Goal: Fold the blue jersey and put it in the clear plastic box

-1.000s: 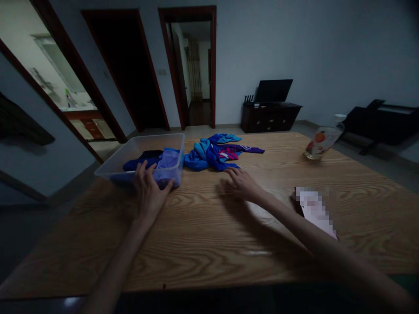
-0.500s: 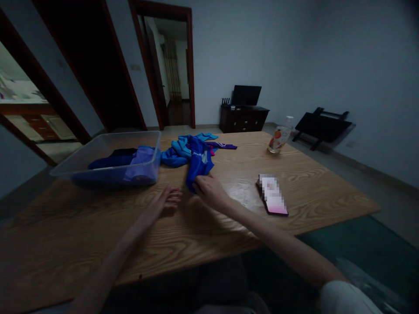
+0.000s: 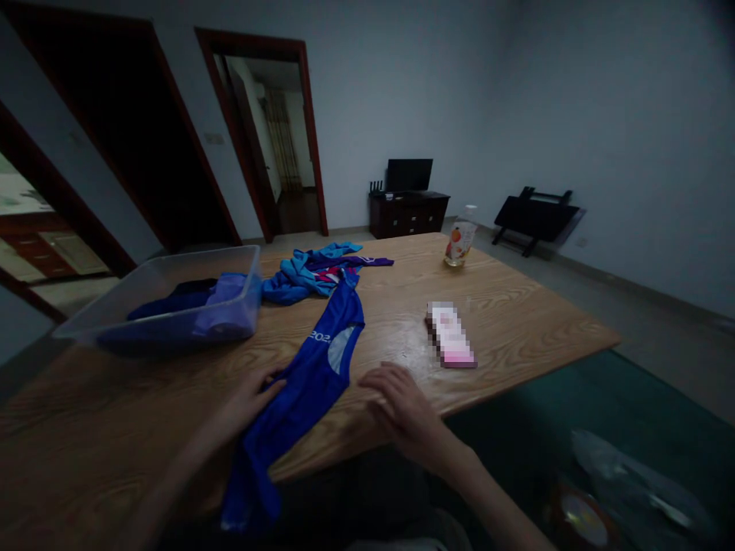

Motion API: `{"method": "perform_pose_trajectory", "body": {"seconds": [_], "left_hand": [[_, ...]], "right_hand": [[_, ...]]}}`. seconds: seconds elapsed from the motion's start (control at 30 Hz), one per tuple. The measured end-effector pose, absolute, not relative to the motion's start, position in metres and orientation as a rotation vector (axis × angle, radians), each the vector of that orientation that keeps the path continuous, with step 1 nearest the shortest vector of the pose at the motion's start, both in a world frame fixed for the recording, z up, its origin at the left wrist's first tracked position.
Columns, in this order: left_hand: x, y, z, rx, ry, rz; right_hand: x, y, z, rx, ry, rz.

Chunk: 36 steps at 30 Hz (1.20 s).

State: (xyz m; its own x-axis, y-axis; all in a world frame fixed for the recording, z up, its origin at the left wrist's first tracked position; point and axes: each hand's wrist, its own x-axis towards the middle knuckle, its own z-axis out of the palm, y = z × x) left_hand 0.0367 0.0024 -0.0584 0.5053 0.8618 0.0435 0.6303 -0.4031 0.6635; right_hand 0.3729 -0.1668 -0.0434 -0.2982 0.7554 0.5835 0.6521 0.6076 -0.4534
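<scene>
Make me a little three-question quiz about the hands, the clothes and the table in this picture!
1. True or false: the left hand touches the blue garment.
2. What holds folded clothes? A) clear plastic bin B) drawer C) bag
3. Fill in: the bottle stands on the far side of the wooden ____.

Key: 1 true. 2 A. 3 table. The right hand lies flat by the table's near edge, holding nothing.
</scene>
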Motion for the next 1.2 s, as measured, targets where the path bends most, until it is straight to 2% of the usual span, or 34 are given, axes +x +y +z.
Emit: {"method": "perform_pose_trajectory", "body": {"seconds": [0.2,0.33,0.43,0.53,0.87,1.07,1.2], "left_hand": [[0.005,0.026,-0.042,2.615,1.811,0.497],[0.046,0.003,-0.054,2.813,1.73,0.577],[0.074,-0.014,-0.07,2.825,1.56,0.556],[0.079,-0.015,-0.077,2.798,1.6,0.576],[0.034,-0.007,-0.063,2.853,1.508,0.468],[0.027,-0.007,-0.072,2.769,1.384,0.609],[0.045,-0.053,-0.075,2.713,1.112,0.635]], "right_hand": [[0.515,-0.177,-0.07,-1.643,-1.53,-0.327],[0.557,-0.157,-0.075,-1.721,-1.577,-0.38],[0.548,-0.144,-0.077,-1.755,-1.65,-0.344],[0.521,-0.139,-0.075,-1.644,-1.762,-0.288],[0.447,-0.145,-0.062,-1.32,-1.917,0.181],[0.413,-0.138,-0.068,-1.231,-2.063,0.153],[0.398,-0.146,-0.073,-1.244,-2.066,0.186]]}}
